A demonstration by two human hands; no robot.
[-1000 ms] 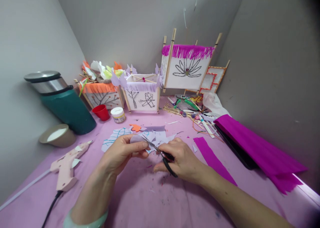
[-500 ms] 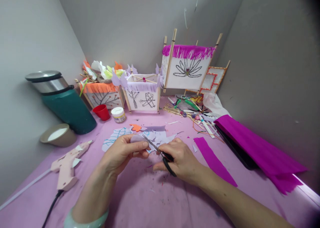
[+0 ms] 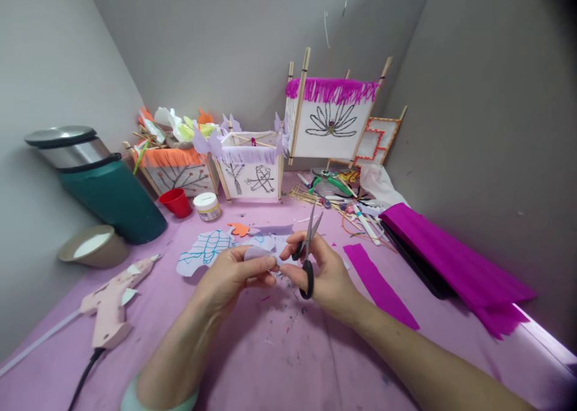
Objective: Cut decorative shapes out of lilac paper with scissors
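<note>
My left hand (image 3: 241,273) pinches a small piece of lilac paper (image 3: 258,253) between thumb and fingers. Close beside it, my right hand (image 3: 327,274) holds black-handled scissors (image 3: 308,237), their blades pointing up and slightly apart, away from the paper. The right fingertips are near the paper's right edge; whether they touch it I cannot tell. Behind the hands lie more lilac scraps (image 3: 273,231), a paper with blue line drawing (image 3: 207,247) and an orange paper cutout (image 3: 238,229).
A pink glue gun (image 3: 110,309), a bowl (image 3: 90,246), a green tumbler (image 3: 112,194), a red cup (image 3: 177,203) and a white jar (image 3: 207,207) stand left. Decorated paper lanterns (image 3: 252,179) are behind. Magenta paper strip (image 3: 381,288) and folded magenta paper (image 3: 451,261) lie right.
The scissors have come away from the lilac paper and swung from pointing left at it to pointing upward. My right hand has turned and its fingertips moved towards the paper.
</note>
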